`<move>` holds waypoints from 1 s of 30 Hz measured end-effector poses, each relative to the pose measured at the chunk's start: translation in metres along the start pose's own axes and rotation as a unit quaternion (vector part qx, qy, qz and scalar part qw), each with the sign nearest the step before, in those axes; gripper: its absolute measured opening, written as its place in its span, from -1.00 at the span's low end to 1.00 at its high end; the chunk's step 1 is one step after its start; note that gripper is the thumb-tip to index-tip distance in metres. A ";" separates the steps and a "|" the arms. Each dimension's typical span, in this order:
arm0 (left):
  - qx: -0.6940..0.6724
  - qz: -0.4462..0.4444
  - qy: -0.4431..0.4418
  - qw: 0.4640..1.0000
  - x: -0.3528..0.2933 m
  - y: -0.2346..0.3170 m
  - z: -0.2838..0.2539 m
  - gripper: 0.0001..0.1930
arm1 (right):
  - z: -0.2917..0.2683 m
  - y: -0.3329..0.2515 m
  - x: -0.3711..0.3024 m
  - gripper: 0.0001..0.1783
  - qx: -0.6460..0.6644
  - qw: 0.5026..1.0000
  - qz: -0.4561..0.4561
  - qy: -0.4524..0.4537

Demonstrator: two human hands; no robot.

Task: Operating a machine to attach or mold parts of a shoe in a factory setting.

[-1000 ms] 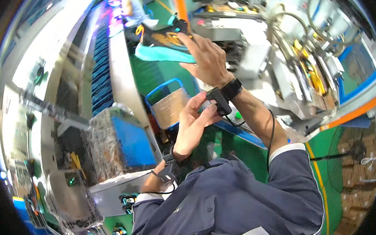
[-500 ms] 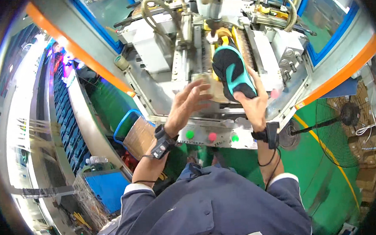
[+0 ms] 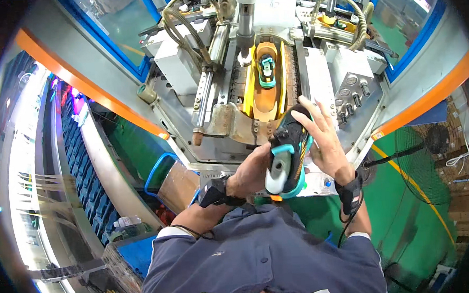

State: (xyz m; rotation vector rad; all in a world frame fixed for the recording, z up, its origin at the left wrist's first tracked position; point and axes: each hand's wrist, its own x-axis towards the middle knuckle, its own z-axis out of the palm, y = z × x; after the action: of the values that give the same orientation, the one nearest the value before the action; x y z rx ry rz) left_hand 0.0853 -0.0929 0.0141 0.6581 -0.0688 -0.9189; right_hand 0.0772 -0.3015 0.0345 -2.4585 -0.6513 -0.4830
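The shoe [image 3: 300, 156] is in your hands, just in front of the machine's front edge, opening upward, toe toward the machine and heel toward your shirt [image 3: 224, 253]. Your left hand [image 3: 253, 172] has its fingers wrapped onto the shoe's left side; your right hand [image 3: 327, 144] has its fingers spread nearly straight over the toe and right side, not closed round it.

Expect a soft, giving upper over a springier turquoise sole. The grey insert [image 3: 281, 164] filling the opening looks hard, so it probably adds weight and stiffens the middle and heel. The fabric should grip well; the insert's smooth surface may slip. Best hold: the sole's sides at midfoot or the heel; pinching the toe alone would let the heel drop.

Mind the edges past the toe: the metal bracket [image 3: 233, 121], the blunt-tipped rod [image 3: 197, 138] to the left, and the yellow walls [image 3: 249, 87] of the narrow cradle [image 3: 267, 107], where a small turquoise-and-white piece [image 3: 267, 76] sits. The knobs [image 3: 356, 98] stand off to the right. You have most room back toward your body, above the green floor [image 3: 376, 213].
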 end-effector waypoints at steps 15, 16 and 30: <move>0.456 0.282 0.220 0.815 0.163 0.057 -0.120 -0.35 | 0.070 0.080 0.040 -0.44 0.347 0.826 0.381 0.228; 0.501 0.284 0.258 0.776 0.184 0.070 -0.151 -0.36 | 0.062 0.081 0.046 -0.43 0.324 0.828 0.397 0.227; 0.486 0.085 0.414 0.764 0.297 0.100 -0.228 -0.66 | 0.054 0.172 0.122 -0.48 0.054 0.909 0.349 0.219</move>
State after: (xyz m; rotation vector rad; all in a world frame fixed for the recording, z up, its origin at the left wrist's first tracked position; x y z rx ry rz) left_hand 0.4150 -0.1610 -0.1779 1.9610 0.2055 -0.2747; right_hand 0.2810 -0.3545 -0.0224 -2.1651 0.3750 -0.6418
